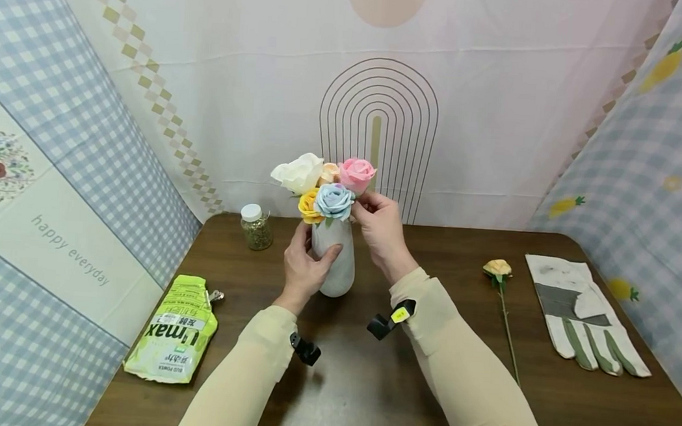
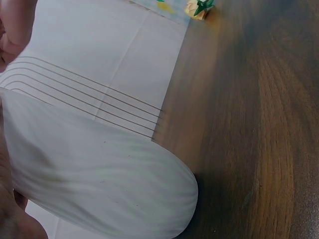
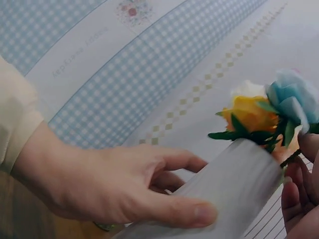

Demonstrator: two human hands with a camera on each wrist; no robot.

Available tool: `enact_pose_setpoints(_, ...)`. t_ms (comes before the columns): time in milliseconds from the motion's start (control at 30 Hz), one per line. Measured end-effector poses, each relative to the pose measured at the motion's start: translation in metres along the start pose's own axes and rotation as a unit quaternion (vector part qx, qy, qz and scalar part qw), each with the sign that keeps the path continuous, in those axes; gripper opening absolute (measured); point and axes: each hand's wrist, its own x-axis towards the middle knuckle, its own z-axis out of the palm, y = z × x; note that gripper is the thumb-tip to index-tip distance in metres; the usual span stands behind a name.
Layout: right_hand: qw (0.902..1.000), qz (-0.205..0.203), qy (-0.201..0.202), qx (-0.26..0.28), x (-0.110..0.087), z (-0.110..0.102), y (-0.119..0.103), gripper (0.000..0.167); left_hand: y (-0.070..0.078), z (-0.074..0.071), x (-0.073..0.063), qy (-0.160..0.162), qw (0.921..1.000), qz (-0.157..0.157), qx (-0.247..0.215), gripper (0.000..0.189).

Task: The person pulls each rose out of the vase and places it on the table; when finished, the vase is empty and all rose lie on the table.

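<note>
1. Gripped the vase round its side in the left hand, at the middle of the table.
2. Looked stiff, smooth, perhaps slippery and breakable; seemed best held round the body.
3. Pinched among the flowers with the right hand; could not tell exactly which. Looked light, soft, likely best taken low.
4. Saw a loose flower and a glove to the right, a jar and a bag to the left.
</note>
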Motion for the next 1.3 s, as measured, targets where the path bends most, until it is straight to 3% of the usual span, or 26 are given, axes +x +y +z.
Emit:
enact_pose_setpoints(400,0.9995,-0.008,-0.018,0.025,0.0,-0.006,-0.014,0.026,0.0,0.0,0.001,0.003,1.0,0.004,0.002,0.066)
enact_pose_setpoints(633,0.9994,-0.018,-0.029,-0.006,-0.001,-0.007,-0.009,0.023,-0.001,0.001,0.0,0.005,1.0,0.008,-0.001,0.067)
enact_pose_setpoints(833,0.9986,-0.036,-0.005,-0.039,0.0,-0.007,-0.007,0.017,-0.001,0.001,0.001,0.003,1.0,0.006,-0.001,0.067)
enact_pose_setpoints(1100,0.9993,-0.027,0.025,0.013,-0.003,-0.005,-0.007,0.021,0.0,0.0,0.001,-0.007,1.0,-0.004,0.004,0.066)
enact_pose_setpoints(1300,0.9962,-0.048,0.034,0.065,-0.005,-0.005,-0.009,0.024,0.001,0.0,0.002,-0.006,0.9999,-0.007,0.005,0.066)
